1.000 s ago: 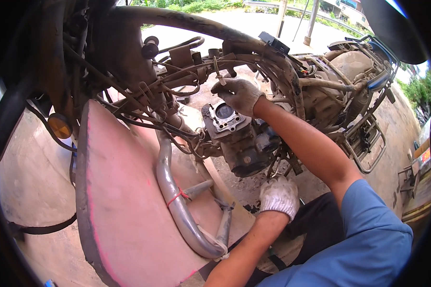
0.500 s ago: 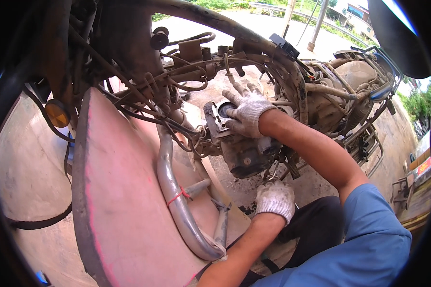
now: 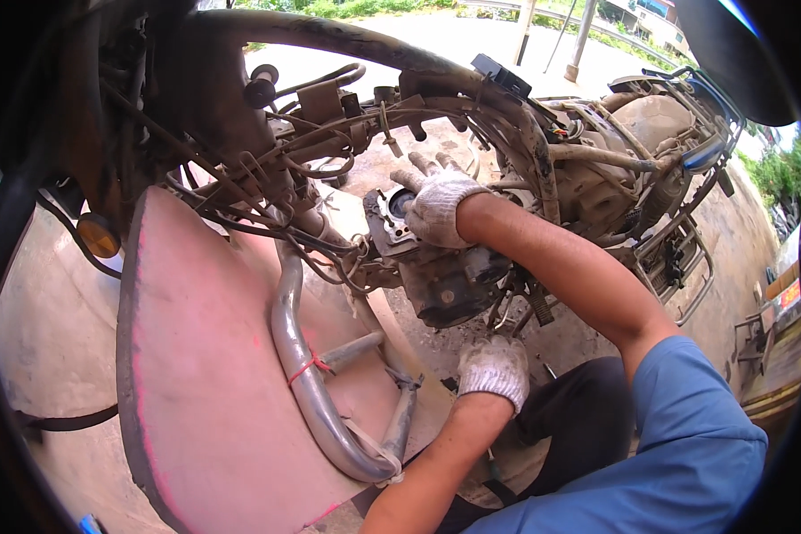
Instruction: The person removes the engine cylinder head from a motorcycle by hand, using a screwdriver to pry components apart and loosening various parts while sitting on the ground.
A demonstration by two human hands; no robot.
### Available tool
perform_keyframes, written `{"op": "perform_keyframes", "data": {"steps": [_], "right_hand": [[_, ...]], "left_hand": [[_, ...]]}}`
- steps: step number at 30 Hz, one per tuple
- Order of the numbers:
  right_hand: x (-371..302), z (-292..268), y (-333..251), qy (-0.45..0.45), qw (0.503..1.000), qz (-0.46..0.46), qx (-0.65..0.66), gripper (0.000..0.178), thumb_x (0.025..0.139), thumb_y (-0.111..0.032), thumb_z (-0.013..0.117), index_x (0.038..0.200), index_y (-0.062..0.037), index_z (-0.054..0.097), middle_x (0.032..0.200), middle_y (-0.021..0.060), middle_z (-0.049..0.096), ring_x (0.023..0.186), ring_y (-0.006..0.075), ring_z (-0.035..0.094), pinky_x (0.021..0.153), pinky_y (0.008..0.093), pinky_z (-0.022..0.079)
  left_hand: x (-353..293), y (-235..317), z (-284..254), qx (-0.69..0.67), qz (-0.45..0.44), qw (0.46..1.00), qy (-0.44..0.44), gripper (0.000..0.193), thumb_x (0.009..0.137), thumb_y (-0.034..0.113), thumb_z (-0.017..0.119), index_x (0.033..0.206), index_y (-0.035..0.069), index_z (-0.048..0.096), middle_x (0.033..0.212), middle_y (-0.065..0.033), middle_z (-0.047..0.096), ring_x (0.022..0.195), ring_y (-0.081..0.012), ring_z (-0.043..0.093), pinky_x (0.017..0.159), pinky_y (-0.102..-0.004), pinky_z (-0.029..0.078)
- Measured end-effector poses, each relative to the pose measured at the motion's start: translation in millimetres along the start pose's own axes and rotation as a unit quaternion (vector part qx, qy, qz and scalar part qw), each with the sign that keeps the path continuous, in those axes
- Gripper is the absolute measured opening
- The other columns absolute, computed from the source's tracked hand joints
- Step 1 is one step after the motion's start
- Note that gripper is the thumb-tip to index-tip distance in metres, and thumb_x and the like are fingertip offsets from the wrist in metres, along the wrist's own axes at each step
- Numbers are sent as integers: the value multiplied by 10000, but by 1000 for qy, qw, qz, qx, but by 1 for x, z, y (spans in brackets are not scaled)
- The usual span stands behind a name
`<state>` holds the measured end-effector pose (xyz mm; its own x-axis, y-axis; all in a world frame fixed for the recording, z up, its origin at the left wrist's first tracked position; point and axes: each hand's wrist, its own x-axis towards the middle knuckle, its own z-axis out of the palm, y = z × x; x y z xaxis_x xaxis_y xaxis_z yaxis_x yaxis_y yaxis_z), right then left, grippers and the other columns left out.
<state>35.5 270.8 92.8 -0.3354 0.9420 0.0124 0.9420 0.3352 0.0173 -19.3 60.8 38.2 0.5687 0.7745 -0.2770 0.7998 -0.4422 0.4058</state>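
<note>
A stripped motorbike lies in front of me with its engine point(image 3: 445, 285) bare under the rusty frame tube point(image 3: 392, 49). My right hand point(image 3: 438, 209), in a white work glove, lies flat on the open top of the engine cylinder point(image 3: 390, 221), fingers stretched toward the frame and partly covering the bore. My left hand point(image 3: 495, 369), also gloved, is curled into a fist just under the engine. Whether it holds anything is hidden.
A pink leg shield point(image 3: 205, 356) and a bent chrome pipe point(image 3: 298, 374) tied with red string fill the left. Tangled cables point(image 3: 267, 196) hang off the frame. The rear rack point(image 3: 685, 267) is at the right, on concrete ground point(image 3: 44, 329).
My right hand has come down from beside the frame tube onto the cylinder top and flattened there. My left hand stays under the engine.
</note>
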Motion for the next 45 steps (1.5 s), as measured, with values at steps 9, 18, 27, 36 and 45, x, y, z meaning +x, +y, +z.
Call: {"op": "perform_keyframes", "data": {"steps": [9,18,27,36,45], "right_hand": [[1,6,-8,38,999,24,19,495,1031,-335,415,1370,-114,700,1727,126,283,1605,419,172,1308,554,132],[-51,-21,2,126,988,-94,7,455,966,-442,592,1313,-185,737,1684,206,321,1567,477,220,1276,585,203],[-208,5,-1,146,976,-60,148,467,912,-223,691,1361,-102,654,1503,269,507,1399,521,450,1189,560,364],[-98,-32,-30,124,973,-186,53,772,906,-226,642,1619,-115,369,1531,313,476,1434,501,430,1253,557,258],[49,-28,-63,-76,986,-111,-101,867,909,-213,630,1675,-114,236,1520,288,518,1473,429,433,1273,506,234]], "left_hand": [[-3,1,9,9,16,1000,-10,362,996,348,556,1196,110,741,1218,-183,720,1139,-356,710,1014,-525,512],[-5,1,7,5,12,1000,-10,369,980,361,578,1225,124,721,1276,-182,703,1178,-360,698,1026,-523,507],[-23,2,-3,-18,-18,995,101,405,949,310,613,1285,107,713,1297,-174,673,1220,-332,663,1016,-508,499],[-40,17,-13,11,-35,999,39,341,979,218,569,1247,116,754,1291,-160,728,1191,-339,710,995,-495,544],[-24,12,10,-42,-12,999,30,327,995,176,571,1270,89,727,1310,-122,715,1229,-302,687,1047,-477,487]]}}
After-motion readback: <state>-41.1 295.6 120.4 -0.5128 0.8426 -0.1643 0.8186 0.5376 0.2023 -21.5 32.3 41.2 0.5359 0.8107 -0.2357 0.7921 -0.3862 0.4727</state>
